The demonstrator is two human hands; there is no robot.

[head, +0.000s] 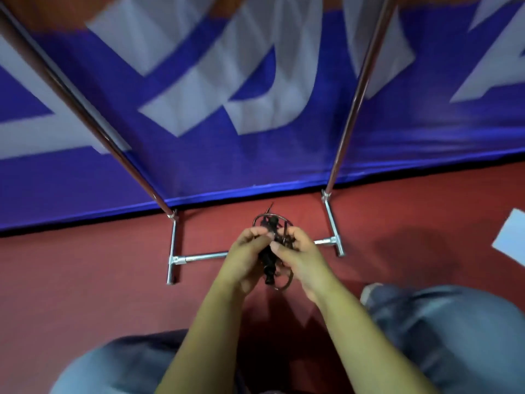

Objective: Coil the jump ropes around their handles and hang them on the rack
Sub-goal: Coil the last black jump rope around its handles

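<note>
Both hands meet at the middle of the view, above a red floor (85, 280). The left hand (246, 253) curls its fingers and thumb round a dark jump rope bundle (270, 251), black handles with thin dark cord looped about them. The right hand (295, 251) pinches the same bundle from the other side, thumb and fingertips pressed on the cord. Loops of cord stick out above the fingers and below the palms; the frame is blurred, so how many turns lie on the handles cannot be told.

Just beyond the hands stands a chrome tubular rack (204, 255): a low crossbar runs left to right behind the wrists, with short feet at each end, and two shiny uprights rise from the feet and lean outward to the top corners of the view. The bundle is in the air between the two uprights, near the crossbar but not on the rack.

Behind the rack hangs a blue banner with large white letters (255, 155), its lower edge meeting the floor. Open floor lies to the left of the rack. A white sheet (511, 237) lies at the right edge. Blue-jeaned knees (454, 336) fill the lower corners.
</note>
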